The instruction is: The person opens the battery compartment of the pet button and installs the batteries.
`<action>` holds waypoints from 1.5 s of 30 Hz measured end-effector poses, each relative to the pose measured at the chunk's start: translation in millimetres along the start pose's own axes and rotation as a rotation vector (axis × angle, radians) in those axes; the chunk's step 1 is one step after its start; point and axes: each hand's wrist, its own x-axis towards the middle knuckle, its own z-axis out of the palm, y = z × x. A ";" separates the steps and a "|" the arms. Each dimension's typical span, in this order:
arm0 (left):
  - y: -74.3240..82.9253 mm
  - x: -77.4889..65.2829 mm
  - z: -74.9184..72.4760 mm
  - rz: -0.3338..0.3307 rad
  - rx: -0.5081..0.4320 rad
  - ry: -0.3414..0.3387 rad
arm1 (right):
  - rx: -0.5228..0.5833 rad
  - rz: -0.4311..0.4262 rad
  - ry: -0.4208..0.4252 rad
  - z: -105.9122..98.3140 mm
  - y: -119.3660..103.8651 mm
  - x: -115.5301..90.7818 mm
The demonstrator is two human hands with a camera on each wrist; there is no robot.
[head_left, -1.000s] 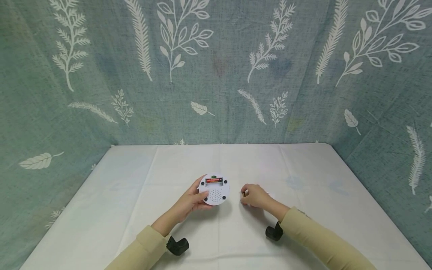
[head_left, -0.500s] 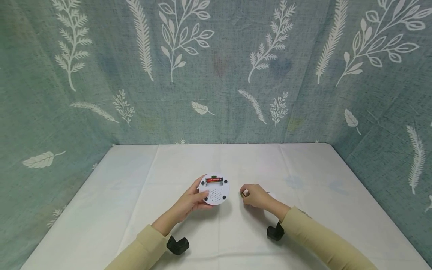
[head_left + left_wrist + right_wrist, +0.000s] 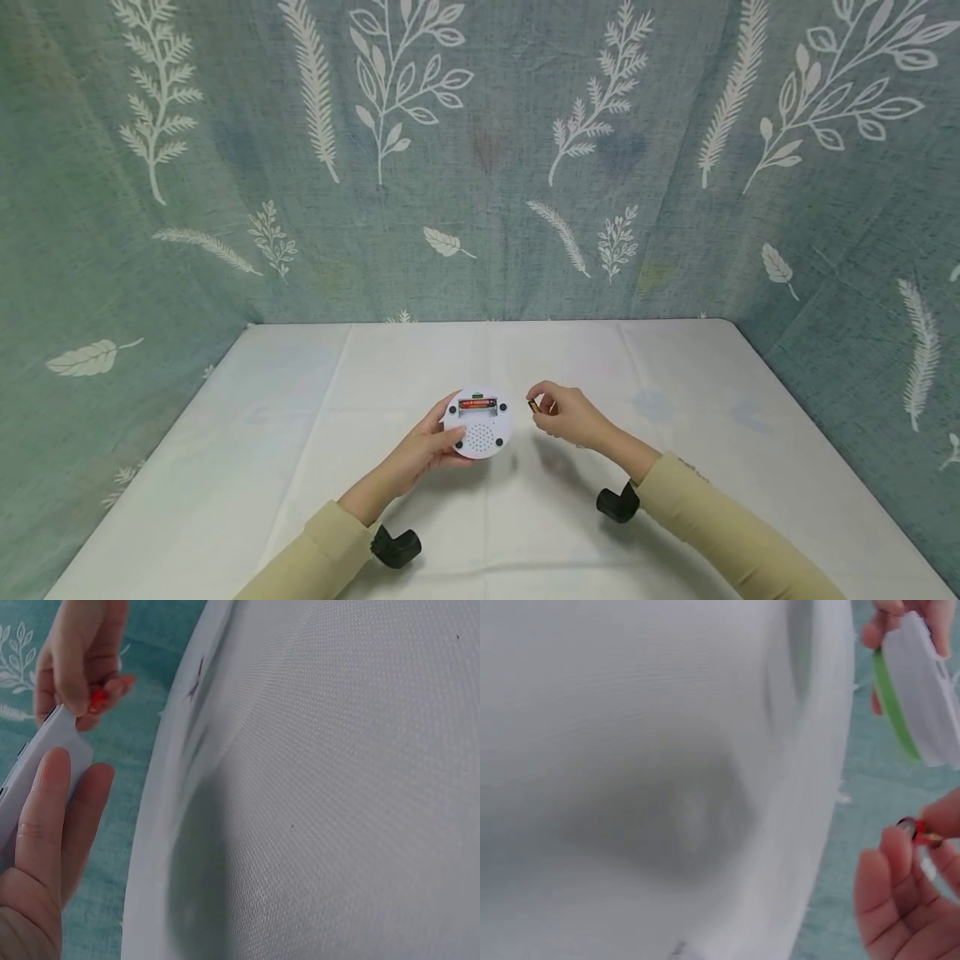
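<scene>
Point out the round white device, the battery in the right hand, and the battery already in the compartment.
round white device point(image 3: 477, 433), head view, on its speaker grille.
loose battery point(image 3: 533, 406), head view, on its end that shows beyond the fingertips.
seated battery point(image 3: 477, 405), head view, on its red middle.

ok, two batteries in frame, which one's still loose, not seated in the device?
The battery pinched in the right hand, held in the air beside the round white device. The other battery lies in the device's open compartment, which the left hand holds.

Battery point(image 3: 533, 406) right of round device point(image 3: 477, 422)
</scene>
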 end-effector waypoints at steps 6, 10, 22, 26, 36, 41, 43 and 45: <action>-2.4 1.8 1.2 -0.004 0.009 -0.003 | 0.020 -0.134 0.045 -1.4 -14.2 2.5; -3.8 3.0 2.9 -0.020 0.017 0.000 | 0.016 -0.216 0.073 1.3 -24.2 4.5; -3.6 5.3 9.2 -0.013 0.044 -0.039 | -0.113 -0.315 0.087 16.3 -40.3 16.1; -4.6 6.1 10.5 -0.005 0.041 -0.055 | -0.220 -0.350 0.102 20.2 -40.3 17.9; -4.6 5.1 11.2 0.004 0.040 -0.066 | -0.473 -0.532 0.169 24.5 -41.7 17.0; -3.3 4.8 10.5 0.012 0.043 -0.065 | -0.553 -0.588 0.191 26.8 -41.8 18.2; -3.1 5.1 10.3 0.012 0.046 -0.066 | -0.586 -0.602 0.192 28.0 -40.5 18.8; -2.9 5.5 10.3 0.013 0.050 -0.066 | -0.609 -0.614 0.194 28.8 -39.0 19.2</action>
